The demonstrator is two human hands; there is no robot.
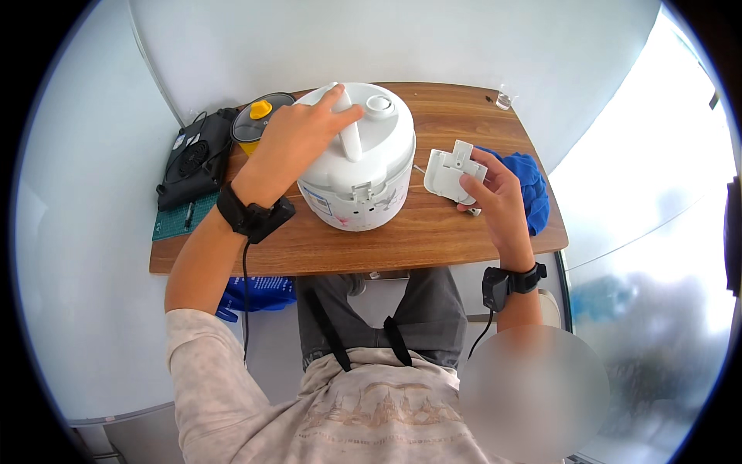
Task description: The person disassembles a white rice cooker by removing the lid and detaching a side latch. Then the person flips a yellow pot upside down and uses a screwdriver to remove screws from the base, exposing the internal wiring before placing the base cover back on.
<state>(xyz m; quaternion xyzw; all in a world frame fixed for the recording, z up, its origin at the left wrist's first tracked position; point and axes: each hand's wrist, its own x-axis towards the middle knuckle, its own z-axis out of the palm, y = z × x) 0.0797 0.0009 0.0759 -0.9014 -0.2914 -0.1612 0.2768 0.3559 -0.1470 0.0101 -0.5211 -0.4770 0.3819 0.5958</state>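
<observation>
A white rice cooker [359,205] with a floral print stands upright near the middle of the wooden table. My left hand [305,127] reaches over its lid, with fingers and thumb closed around the white carrying handle [351,143]. At the cooker's front, just under the lid rim, a bracket-like latch area [369,192] is exposed. To the right of the cooker, my right hand [495,189] pinches a flat white plastic cover [450,176] with a squarish tab, lifted above the table. Its ribbed side faces up.
Blue cloth [532,189] lies beyond my right hand. Left of the cooker are a yellow pot with a glass lid [251,127], a black appliance [193,158] and a pen [188,215] on a green cutting mat [166,224]. A small clear container [504,100] sits at the far right corner.
</observation>
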